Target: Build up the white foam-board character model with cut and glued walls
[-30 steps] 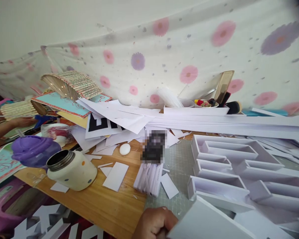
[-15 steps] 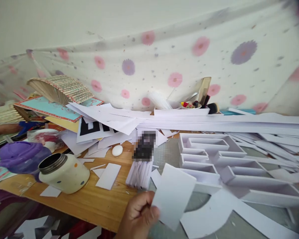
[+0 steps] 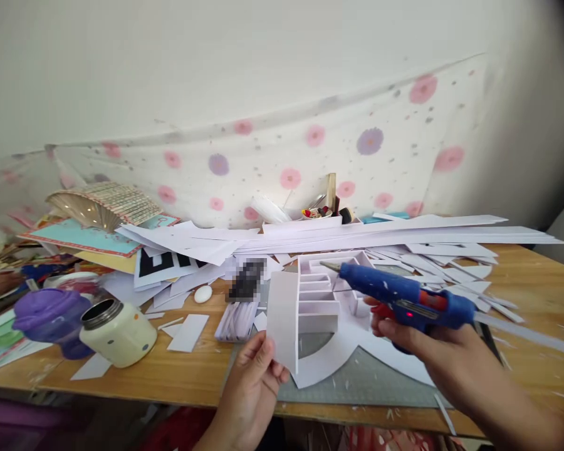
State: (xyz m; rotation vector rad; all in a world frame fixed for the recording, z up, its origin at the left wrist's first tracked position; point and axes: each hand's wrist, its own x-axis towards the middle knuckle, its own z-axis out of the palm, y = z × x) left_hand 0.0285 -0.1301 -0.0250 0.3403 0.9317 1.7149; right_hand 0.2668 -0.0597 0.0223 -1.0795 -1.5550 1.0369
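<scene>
My left hand (image 3: pixel 257 379) pinches a flat white rectangular board piece (image 3: pixel 282 322) by its lower left edge and holds it upright. Behind that piece lies a white board structure (image 3: pixel 318 322) with thin walls forming several compartments, partly hidden. A curved white board piece (image 3: pixel 326 360) extends below it over the cutting mat (image 3: pixel 357 382). My right hand (image 3: pixel 427 351) grips a blue hot glue gun (image 3: pixel 380 285), fingers at its red trigger. The nozzle points left over the structure, apart from the held piece, and a clear glue stick (image 3: pixel 526 332) sticks out of the back.
Long white strips (image 3: pixel 380 237) and offcuts (image 3: pixel 455 269) lie behind and to the right. At left stand a cream jar (image 3: pixel 118 332) and a purple-lidded cup (image 3: pixel 51 319), near a folding fan (image 3: pixel 106 203). Another person's hand (image 3: pixel 0 283) shows at the far left.
My right hand has come into view holding the glue gun. The board piece in my left hand has turned more upright. The view has pulled back, showing more of the table.
</scene>
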